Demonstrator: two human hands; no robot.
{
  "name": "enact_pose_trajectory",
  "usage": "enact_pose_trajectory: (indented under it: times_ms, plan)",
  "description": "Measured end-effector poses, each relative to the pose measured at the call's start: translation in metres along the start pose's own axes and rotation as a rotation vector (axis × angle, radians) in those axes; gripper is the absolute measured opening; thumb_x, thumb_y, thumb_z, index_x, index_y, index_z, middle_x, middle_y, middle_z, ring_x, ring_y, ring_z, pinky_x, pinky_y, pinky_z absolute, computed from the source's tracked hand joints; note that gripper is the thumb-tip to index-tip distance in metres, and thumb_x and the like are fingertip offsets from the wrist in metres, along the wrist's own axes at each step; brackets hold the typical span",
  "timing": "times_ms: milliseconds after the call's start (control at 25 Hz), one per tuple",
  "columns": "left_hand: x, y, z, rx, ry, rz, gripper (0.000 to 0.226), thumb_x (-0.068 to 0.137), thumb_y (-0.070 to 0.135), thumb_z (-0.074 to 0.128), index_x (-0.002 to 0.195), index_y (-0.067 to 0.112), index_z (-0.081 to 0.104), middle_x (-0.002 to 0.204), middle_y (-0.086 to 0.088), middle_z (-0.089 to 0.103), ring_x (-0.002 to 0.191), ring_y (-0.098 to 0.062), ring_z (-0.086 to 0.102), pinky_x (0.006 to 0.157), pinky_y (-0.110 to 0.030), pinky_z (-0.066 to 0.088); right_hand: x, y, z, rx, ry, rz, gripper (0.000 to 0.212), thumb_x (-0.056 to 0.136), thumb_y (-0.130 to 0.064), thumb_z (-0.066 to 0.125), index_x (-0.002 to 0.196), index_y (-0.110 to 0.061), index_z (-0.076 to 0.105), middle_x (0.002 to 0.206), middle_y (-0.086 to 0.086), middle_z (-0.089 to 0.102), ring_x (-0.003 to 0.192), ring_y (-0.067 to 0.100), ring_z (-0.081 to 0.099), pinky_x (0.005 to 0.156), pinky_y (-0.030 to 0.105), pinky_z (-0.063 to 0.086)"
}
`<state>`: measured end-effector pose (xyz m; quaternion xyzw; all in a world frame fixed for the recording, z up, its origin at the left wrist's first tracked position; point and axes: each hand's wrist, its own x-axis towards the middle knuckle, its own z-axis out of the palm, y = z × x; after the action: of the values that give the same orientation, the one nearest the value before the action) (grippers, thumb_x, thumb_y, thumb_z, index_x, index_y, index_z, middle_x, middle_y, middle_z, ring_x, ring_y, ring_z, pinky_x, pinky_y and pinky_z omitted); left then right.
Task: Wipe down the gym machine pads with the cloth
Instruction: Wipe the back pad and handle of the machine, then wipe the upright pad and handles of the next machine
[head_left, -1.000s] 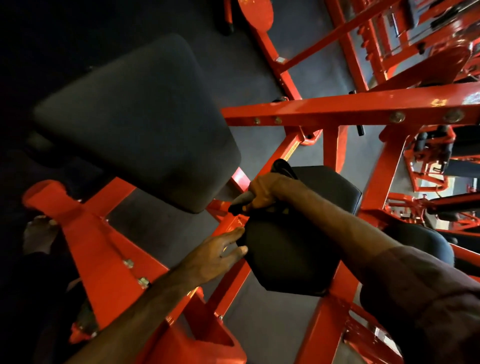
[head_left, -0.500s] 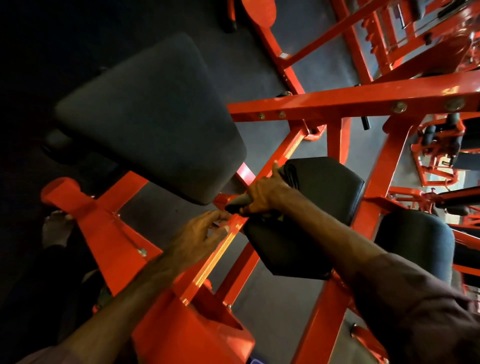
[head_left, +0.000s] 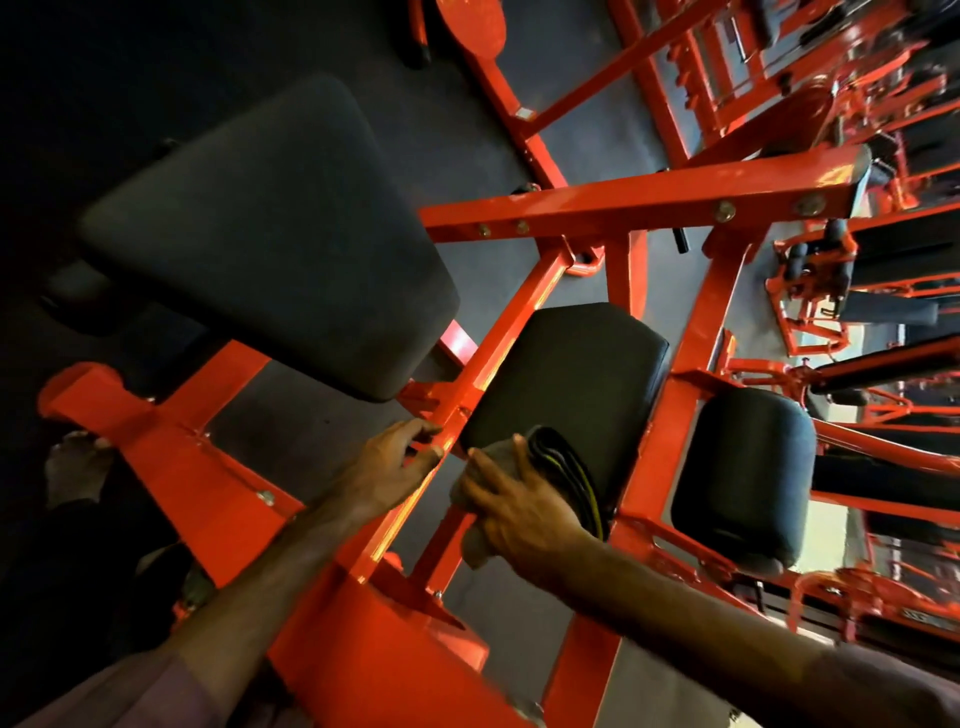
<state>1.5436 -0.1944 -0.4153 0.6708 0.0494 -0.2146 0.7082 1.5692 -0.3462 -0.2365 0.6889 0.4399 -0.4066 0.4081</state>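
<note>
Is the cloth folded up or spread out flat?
Folded up. The cloth shows stacked layers along its edge, bunched under the right hand against the small pad.

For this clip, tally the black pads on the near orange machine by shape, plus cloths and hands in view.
Flat rectangular pads: 2, the large pad and the small pad
Rounded roller pads: 1
Cloths: 1, the folded cloth
Hands: 2, left hand, right hand
Total: 6
</note>
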Motion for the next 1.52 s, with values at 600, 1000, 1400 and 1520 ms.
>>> enact_pose_trajectory:
  times_ms: [600,1000,1400,1520]
  plan:
    - [0.001,0.121,0.041,0.113,-0.07,0.325,0.038,0.091,0.046,0.057,0.121,0.03,0.073,0.117,0.016,0.067,0.104,-0.005,0.067,0.091,-0.03,0.056,-0.171,0.033,0.017,0.416,0.666,0.502,0.056,0.086,-0.02,0.064,0.142,-0.026,0.065,0.171,-0.007,0.031,0.158,0.032,0.029,0.124,0.052,0.033]
    - [0.03,0.232,0.133,0.16,-0.413,0.322,0.034,0.097,0.037,0.061,0.129,0.027,0.069,0.129,0.009,0.071,0.121,0.002,0.064,0.109,-0.024,0.049,-0.211,0.032,0.078,1.016,0.962,1.157,0.051,0.099,-0.039,0.063,0.149,-0.036,0.057,0.172,-0.018,0.021,0.162,0.019,0.014,0.125,0.061,0.024]
    - [0.054,0.232,0.192,-0.081,-0.474,0.028,0.043,0.105,0.029,0.064,0.146,0.02,0.059,0.135,-0.01,0.072,0.122,-0.035,0.07,0.104,-0.063,0.055,-0.191,0.119,0.099,1.192,0.945,1.285,0.051,0.099,-0.048,0.057,0.15,-0.038,0.053,0.174,-0.016,0.018,0.162,0.016,0.009,0.127,0.059,0.019]
    - [0.053,0.246,0.2,-0.169,-0.47,-0.109,0.063,0.088,0.044,0.073,0.144,0.017,0.059,0.125,-0.009,0.077,0.108,-0.029,0.076,0.082,-0.044,0.064,-0.194,0.059,0.1,1.169,1.017,1.315,0.058,0.098,-0.049,0.051,0.155,-0.042,0.045,0.175,-0.014,0.013,0.163,0.017,0.009,0.131,0.051,0.015]
